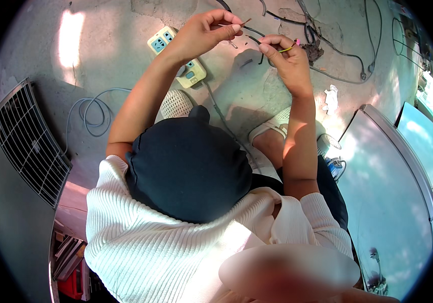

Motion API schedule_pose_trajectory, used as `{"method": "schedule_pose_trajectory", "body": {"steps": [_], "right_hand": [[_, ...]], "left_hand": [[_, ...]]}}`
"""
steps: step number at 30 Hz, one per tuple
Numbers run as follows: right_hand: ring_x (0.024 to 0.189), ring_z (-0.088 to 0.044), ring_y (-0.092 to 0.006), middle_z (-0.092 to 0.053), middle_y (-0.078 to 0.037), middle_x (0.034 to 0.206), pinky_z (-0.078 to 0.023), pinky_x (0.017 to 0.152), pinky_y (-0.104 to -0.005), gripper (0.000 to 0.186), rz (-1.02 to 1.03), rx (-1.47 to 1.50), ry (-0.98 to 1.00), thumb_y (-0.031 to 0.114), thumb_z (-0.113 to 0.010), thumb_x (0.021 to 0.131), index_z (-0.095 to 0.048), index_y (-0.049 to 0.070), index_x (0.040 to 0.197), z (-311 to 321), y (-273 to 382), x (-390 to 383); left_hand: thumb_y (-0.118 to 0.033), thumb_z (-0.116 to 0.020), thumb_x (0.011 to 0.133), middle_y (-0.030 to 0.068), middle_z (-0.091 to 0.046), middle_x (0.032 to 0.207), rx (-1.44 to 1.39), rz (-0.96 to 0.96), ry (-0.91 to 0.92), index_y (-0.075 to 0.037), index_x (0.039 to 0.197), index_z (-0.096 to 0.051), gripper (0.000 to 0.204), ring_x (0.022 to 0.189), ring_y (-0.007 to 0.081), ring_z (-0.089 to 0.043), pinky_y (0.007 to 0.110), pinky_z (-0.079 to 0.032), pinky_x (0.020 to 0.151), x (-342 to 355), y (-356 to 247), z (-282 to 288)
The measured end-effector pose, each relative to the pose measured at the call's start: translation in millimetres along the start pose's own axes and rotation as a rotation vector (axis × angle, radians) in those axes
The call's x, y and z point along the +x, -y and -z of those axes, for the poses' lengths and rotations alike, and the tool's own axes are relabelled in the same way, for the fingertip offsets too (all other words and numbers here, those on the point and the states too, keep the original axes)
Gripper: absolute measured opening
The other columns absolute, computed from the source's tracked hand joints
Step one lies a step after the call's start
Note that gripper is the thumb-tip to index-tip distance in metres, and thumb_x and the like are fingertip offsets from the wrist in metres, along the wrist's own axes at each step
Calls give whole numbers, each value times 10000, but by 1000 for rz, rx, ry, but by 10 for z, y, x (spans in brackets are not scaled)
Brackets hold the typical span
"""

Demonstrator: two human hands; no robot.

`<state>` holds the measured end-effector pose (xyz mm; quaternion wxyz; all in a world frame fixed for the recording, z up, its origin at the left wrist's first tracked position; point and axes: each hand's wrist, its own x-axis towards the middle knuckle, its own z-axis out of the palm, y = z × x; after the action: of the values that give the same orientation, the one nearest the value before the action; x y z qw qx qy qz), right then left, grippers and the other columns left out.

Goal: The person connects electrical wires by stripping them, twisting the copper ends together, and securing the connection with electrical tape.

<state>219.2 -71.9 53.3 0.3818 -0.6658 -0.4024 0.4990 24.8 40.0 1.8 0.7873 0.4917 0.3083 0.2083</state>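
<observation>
My left hand (201,38) is closed in a pinch on a thin wire (246,22), whose brownish tip sticks out past the fingertips. Just to its right, my right hand (293,68) pinches a black cable (253,39) with its end pointing toward the left hand. A yellow-green wire (287,49) shows beside the right fingers. Both hands are held above the concrete floor, a short gap apart. A cream power strip (196,77) with blue sockets lies below my left forearm, which partly covers it.
Dark cables (327,43) spread over the floor at the far right. A grey cord (92,134) lies coiled at left, near a wire rack (27,139). A large pale panel (383,187) stands at right. Between my arms is a dark, rounded cloth shape (188,169); a sandalled foot (269,139) lies beyond.
</observation>
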Motion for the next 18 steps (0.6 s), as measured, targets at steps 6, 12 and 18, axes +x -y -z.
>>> {"method": "schedule_pose_trajectory", "body": {"steps": [6, 12, 18], "right_hand": [[756, -533, -53, -642, 23, 841, -425, 711, -200, 163, -38, 71, -117, 151, -693, 855, -676, 23, 953, -50, 11, 37], [747, -525, -47, -641, 27, 834, -421, 697, -196, 158, -29, 47, -138, 147, -700, 849, -675, 25, 947, -97, 8, 48], [725, -510, -34, -631, 43, 814, -408, 666, -186, 147, -40, 92, -185, 144, -706, 846, -678, 37, 944, -139, -81, 54]], "left_hand": [[-210, -644, 912, 20, -654, 965, -4, 100, 6, -31, 1052, -637, 227, 880, 107, -630, 264, -506, 849, -53, -56, -63], [-237, -657, 904, 4, -647, 938, -45, 38, -93, -34, 1058, -644, 255, 868, 95, -609, 251, -492, 845, -52, 32, -185], [-225, -666, 894, 2, -654, 935, -86, 44, -112, -45, 1086, -660, 263, 886, 95, -601, 244, -478, 830, -66, -5, -234]]}}
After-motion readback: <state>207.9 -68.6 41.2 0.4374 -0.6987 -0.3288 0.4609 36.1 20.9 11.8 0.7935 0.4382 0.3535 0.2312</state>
